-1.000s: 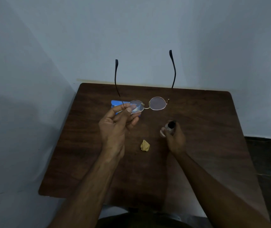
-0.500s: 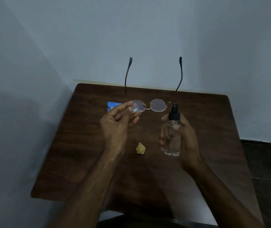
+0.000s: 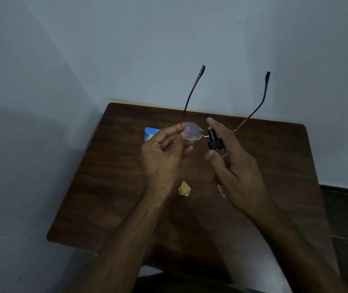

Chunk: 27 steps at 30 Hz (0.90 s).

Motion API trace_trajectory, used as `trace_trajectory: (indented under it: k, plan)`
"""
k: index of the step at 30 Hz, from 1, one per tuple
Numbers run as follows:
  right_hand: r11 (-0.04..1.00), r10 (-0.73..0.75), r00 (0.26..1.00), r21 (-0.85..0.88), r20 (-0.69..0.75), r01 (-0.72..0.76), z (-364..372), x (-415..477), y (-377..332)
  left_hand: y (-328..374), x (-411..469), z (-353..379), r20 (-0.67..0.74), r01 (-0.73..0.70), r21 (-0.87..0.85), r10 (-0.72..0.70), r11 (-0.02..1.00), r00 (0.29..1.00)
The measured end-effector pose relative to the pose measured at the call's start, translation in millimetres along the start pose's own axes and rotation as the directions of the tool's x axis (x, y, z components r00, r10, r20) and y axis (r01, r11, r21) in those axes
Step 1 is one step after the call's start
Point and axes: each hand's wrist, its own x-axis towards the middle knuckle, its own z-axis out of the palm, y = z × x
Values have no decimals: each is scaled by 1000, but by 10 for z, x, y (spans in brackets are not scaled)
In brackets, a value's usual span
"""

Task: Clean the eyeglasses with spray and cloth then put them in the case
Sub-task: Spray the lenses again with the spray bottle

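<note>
**Spray lined up on the lens**

The left hand (image 3: 164, 157) pinched the glasses (image 3: 193, 132) by the left lens rim, temples open and pointing away, lenses turned toward the wearer and clear of the table (image 3: 109, 187). The right hand (image 3: 234, 166) wrapped the bottle (image 3: 214, 141), forefinger resting over the black pump, nozzle just beside the bridge: ready to fire, by the look of it. One yellow cloth (image 3: 184, 188) lay crumpled on the table below; one blue case (image 3: 150, 133) sat behind the left hand.
</note>
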Motion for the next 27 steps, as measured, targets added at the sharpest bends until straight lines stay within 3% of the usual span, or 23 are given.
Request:
trace_trajectory:
  k: [3,7,19,27]
  plan:
    - [934,-102,995,-346,-11,91,30,48,11,4,-27,27,2,-1,-3,1,1000,1000]
    - [832,-137,989,-548,-49,88,60,137,58,-14,-69,87,5,31,-44,-30,999,1000]
    - [736,-209,967,-675,-146,57,101,176,-15,-51,-124,69,-7,61,-81,-62,995,998]
    - [744,-214,976,-652,-24,147,149,102,16,23,-65,-31,7,35,-60,-35,998,999]
